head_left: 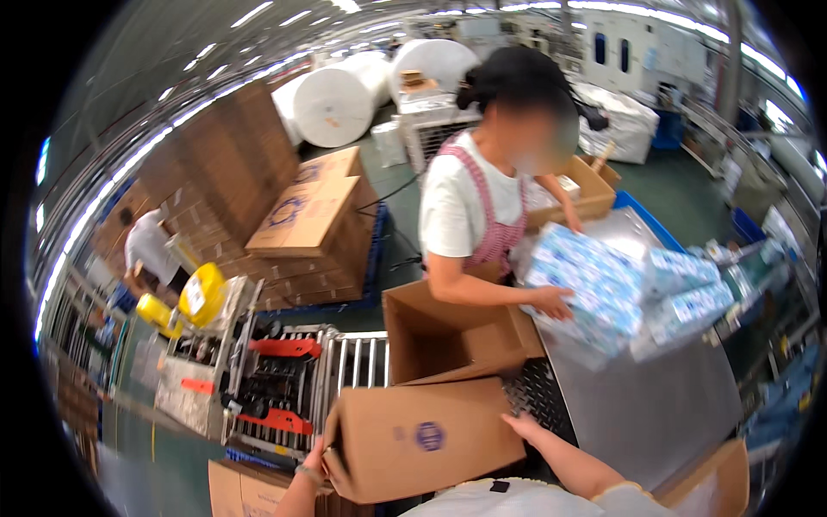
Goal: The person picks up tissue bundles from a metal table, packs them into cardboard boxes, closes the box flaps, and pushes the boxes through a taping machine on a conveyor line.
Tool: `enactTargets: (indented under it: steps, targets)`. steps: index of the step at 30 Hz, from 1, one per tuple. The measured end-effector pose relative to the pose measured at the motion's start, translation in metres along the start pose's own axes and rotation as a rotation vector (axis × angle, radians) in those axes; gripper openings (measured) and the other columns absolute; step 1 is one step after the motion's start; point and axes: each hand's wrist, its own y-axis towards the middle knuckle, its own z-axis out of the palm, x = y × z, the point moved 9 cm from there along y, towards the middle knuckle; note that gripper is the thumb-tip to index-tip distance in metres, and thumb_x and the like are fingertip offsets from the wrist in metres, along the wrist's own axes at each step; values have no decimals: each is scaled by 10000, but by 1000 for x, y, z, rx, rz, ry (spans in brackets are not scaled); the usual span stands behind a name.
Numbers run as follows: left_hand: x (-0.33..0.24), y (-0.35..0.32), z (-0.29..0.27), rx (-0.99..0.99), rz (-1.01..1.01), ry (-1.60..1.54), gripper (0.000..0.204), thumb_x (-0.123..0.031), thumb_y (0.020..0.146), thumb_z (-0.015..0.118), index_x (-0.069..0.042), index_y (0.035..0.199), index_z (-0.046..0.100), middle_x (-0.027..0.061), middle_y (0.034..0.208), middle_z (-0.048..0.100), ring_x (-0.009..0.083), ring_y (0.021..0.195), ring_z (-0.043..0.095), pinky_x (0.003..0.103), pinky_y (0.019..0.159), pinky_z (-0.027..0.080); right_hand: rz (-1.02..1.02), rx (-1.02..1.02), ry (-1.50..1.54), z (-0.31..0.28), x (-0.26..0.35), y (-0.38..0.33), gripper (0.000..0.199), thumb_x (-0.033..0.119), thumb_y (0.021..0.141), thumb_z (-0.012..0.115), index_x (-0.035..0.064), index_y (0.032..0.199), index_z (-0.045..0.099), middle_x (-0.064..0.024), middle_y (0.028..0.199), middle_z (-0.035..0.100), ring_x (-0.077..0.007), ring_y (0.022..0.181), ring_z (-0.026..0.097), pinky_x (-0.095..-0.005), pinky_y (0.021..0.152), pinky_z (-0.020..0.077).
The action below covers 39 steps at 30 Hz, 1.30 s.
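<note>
A brown cardboard box [422, 439] with a round blue print lies right in front of me, slightly tilted. At its left end my left hand [314, 458] grips the edge, its fingers partly hidden behind the cardboard. My right hand [522, 426] holds the right end, thumb and fingers against the edge. Just beyond stands an open cardboard box [457, 336], its visible inside bare. Across from me a co-worker in a white shirt and checked apron [491, 198] holds a blue-and-white patterned plastic pack [586, 280] with both hands.
More blue-and-white packs [685, 302] lie on a metal table [642, 396] at right. Left of the boxes is a roller conveyor [362, 355] with a taping machine [276, 379] with red parts. Flat cartons [301, 215] are stacked behind. Another person [148, 246] is at far left.
</note>
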Motion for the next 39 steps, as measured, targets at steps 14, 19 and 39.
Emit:
enactTargets:
  steps: [14,19,39]
  targets:
    - [72,57,332,357,-145,-48,762,-657,976,503,-138,1522,389,52,1535,412,257,1418,368,493,1141,317,-434,475,-228,111,150,-177,639,456,1031,488,2,1478,435,-228,1453,522,-376,1250,576,-422,1019,460]
    - [19,-5,322,182,430,411,780,-21,904,697,-60,1546,256,151,1424,532,263,1258,552,376,1081,435,-850,289,-1076,32,166,-196,708,579,949,543,119,1483,481,-144,1560,429,-298,1500,301,-713,1136,146]
    - [-52,13,378,-450,1117,1506,602,40,713,697,-5,1294,547,255,1444,442,459,1324,425,528,1124,338,-339,-1029,-1463,-589,98,-83,682,137,795,688,167,1451,504,-132,1412,530,-291,1441,383,-647,1207,125]
